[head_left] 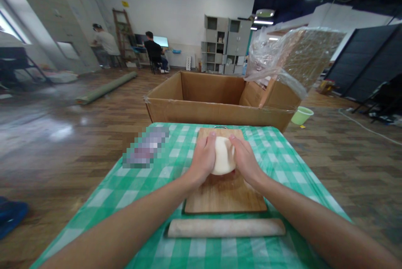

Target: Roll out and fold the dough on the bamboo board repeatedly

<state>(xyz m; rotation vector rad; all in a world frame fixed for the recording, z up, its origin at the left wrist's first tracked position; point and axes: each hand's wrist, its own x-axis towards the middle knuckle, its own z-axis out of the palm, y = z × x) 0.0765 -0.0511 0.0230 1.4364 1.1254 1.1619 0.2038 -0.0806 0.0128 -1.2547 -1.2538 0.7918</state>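
A pale lump of dough (223, 156) sits on a wooden cutting board (224, 195) in the middle of the table. My left hand (202, 160) cups its left side, fingers curled around it. My right hand (245, 159) presses against its right side in the same way. Both hands grip the dough between them. A wooden rolling pin (226, 227) lies crosswise on the cloth just in front of the board, untouched.
The table wears a green and white checked cloth (276, 151). A large open cardboard box (220, 101) stands beyond its far edge, with a plastic-wrapped package (301, 57) on its right. A blurred patch (146, 147) lies at the left. Two people sit far back.
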